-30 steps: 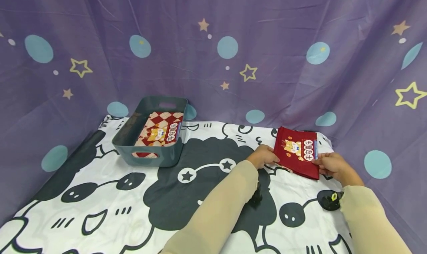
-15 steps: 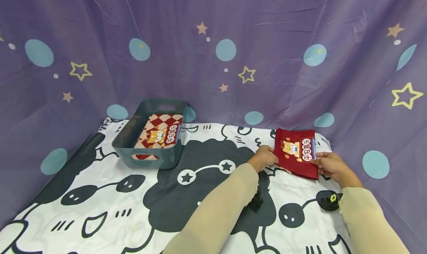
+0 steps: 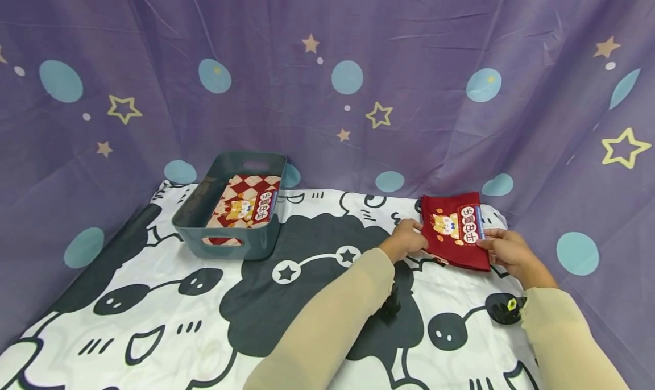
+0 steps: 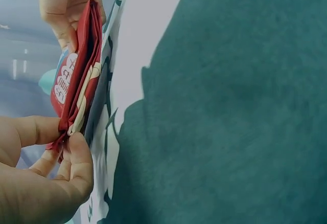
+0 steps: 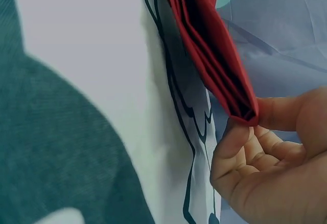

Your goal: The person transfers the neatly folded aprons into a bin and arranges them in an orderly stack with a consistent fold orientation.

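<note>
A folded red cloth [image 3: 452, 236] with a cartoon animal and white round patches with characters lies between my hands, at the far right of the bed-like surface. My left hand [image 3: 406, 240] pinches its left corner. At the opposite corner my right hand [image 3: 512, 253] grips the edge between thumb and fingers. Seen from the left wrist, the cloth [image 4: 84, 81] has several layers, red with a cream part, and my left hand [image 4: 48, 178] squeezes them together. From the right wrist, the layers [image 5: 219, 65] gape slightly above the fingertips of my right hand [image 5: 276, 168].
A grey-green plastic basket [image 3: 220, 245] with handle holes stands at the back left. In it lies a folded red and cream checked cloth [image 3: 240, 199] with a similar print. A black-and-white patterned sheet [image 3: 169, 299] covers the surface; a purple curtain [image 3: 286, 100] hangs behind.
The cloth's far edge and right side have shifted slightly away from me. Both hands keep their hold at nearly the same spots. The basket has stayed put.
</note>
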The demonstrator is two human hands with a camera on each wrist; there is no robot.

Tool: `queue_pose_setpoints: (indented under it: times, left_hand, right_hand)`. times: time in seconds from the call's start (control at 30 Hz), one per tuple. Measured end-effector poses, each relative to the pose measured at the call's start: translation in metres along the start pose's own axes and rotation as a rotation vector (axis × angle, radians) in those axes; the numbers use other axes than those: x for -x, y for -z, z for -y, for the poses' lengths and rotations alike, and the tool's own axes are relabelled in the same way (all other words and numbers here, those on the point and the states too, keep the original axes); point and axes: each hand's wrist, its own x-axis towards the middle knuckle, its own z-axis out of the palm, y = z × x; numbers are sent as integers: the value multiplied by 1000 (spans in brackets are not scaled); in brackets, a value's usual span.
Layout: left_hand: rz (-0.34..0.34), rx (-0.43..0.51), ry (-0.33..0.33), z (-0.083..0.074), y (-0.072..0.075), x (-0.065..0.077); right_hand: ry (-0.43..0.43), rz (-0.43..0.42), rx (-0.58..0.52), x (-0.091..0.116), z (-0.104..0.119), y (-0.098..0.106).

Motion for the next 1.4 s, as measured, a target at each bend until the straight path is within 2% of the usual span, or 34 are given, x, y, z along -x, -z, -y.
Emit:
queue_pose_setpoints:
  times: [0.27, 0.63, 0.93, 1.4]
  left_hand:
    - [4, 60, -32, -5, 10, 5]
    - [-25, 13, -116, -11, 25, 12]
    - [-37, -30, -144, -16, 39, 22]
    - [-2, 13, -199, -4, 67, 35]
  right_hand:
    - [28, -1, -62, -2, 5, -2]
    - [83, 8, -125, -1, 18, -11]
    - [110, 8, -182, 2, 25, -20]
    - [172, -13, -60, 4, 40, -48]
